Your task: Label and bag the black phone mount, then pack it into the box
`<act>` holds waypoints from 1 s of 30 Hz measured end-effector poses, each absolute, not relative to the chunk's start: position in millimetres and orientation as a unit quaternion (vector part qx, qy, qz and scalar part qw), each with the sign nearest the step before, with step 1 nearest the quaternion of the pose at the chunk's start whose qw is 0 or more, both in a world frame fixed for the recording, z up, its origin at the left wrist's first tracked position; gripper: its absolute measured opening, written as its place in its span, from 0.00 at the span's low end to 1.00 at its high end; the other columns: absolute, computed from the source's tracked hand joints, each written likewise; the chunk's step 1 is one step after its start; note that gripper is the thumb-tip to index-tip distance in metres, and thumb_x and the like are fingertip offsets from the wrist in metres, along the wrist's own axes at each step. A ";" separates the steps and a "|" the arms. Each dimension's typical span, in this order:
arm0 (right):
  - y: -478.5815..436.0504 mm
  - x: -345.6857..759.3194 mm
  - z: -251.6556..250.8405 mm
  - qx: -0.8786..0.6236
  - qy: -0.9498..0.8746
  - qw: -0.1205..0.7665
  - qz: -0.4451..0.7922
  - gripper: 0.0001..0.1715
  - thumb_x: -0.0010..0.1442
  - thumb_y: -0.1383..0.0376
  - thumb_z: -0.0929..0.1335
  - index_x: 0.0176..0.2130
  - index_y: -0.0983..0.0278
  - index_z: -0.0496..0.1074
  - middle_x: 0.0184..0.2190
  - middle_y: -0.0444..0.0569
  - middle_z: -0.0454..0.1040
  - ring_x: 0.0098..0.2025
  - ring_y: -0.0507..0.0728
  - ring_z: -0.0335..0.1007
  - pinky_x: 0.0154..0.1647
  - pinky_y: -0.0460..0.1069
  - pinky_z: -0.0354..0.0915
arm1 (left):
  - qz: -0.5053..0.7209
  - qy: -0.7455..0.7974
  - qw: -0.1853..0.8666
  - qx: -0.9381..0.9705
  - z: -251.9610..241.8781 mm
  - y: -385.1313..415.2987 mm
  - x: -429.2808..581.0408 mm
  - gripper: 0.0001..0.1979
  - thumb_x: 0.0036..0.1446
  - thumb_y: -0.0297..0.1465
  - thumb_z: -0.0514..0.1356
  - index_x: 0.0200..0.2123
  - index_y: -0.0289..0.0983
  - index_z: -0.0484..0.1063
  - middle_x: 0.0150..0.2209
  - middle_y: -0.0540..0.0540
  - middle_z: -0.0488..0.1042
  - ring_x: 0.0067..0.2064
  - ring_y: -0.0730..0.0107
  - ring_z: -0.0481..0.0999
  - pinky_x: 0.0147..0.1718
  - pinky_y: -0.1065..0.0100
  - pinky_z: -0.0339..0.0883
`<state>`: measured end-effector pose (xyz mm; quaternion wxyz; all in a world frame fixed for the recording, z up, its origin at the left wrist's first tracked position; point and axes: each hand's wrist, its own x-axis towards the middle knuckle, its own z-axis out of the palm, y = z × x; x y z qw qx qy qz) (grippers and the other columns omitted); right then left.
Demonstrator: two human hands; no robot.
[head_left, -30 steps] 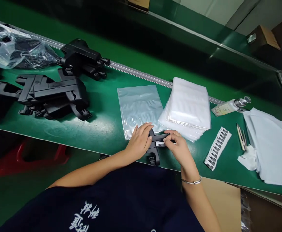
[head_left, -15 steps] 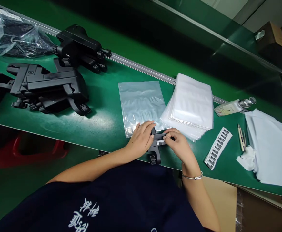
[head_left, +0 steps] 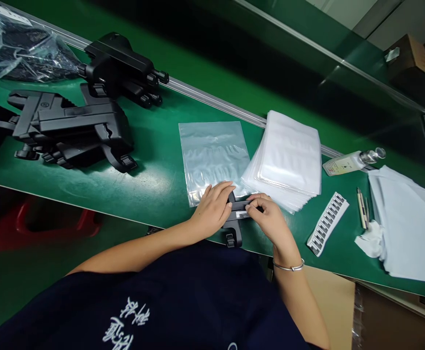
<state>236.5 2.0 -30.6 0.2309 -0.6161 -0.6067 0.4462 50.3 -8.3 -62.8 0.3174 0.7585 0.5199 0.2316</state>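
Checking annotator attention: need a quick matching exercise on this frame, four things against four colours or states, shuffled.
Things:
1. left hand
2. right hand
3. label strip
4. bottle

States:
A. has a silver-coloured top
B. wears a bracelet at the wrist
C. white, with a row of black marks
D. bare-wristed, touching a black part

Pairs: 1-D, 2-B, 3-C, 4-A

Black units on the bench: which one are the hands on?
The front-edge unit, touched by the left hand and right hand, with a white label showing; the other black units lie untouched farther left.
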 end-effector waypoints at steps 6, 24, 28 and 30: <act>-1.5 232.5 -27.6 -0.621 -0.623 0.228 0.417 0.12 0.54 0.61 0.66 0.21 0.60 0.66 0.38 0.51 0.73 0.47 0.62 0.67 0.53 0.59 0.59 | 0.292 0.448 0.231 0.813 -59.3 -11.7 38.7 0.18 0.66 0.30 0.47 0.56 0.36 0.65 0.57 0.37 0.70 0.62 0.56 0.65 0.62 0.47 0.55; -7.6 309.1 -39.0 -0.528 -0.697 0.199 0.443 0.25 0.59 0.55 0.71 0.56 0.50 0.71 0.60 0.44 0.69 0.68 0.63 0.51 0.69 0.67 0.48 | 0.155 0.115 0.239 0.952 -41.3 40.3 13.8 0.14 0.65 0.38 0.53 0.48 0.46 0.76 0.41 0.46 0.81 0.41 0.67 0.77 0.36 0.65 0.65; -8.5 301.6 -49.4 -0.531 -0.703 0.235 0.411 0.21 0.60 0.57 0.70 0.54 0.50 0.73 0.57 0.43 0.72 0.66 0.61 0.56 0.68 0.65 0.51 | 0.113 0.089 0.207 0.968 -36.1 46.8 18.8 0.14 0.65 0.37 0.52 0.46 0.44 0.76 0.36 0.44 0.79 0.37 0.65 0.75 0.33 0.64 0.63; -7.8 301.3 -50.1 -0.531 -0.706 0.238 0.404 0.20 0.60 0.57 0.70 0.53 0.49 0.74 0.56 0.43 0.73 0.65 0.61 0.57 0.68 0.65 0.52 | 0.118 0.080 0.195 0.970 -34.3 47.1 20.9 0.14 0.65 0.37 0.52 0.44 0.43 0.76 0.34 0.44 0.78 0.35 0.66 0.74 0.32 0.64 0.62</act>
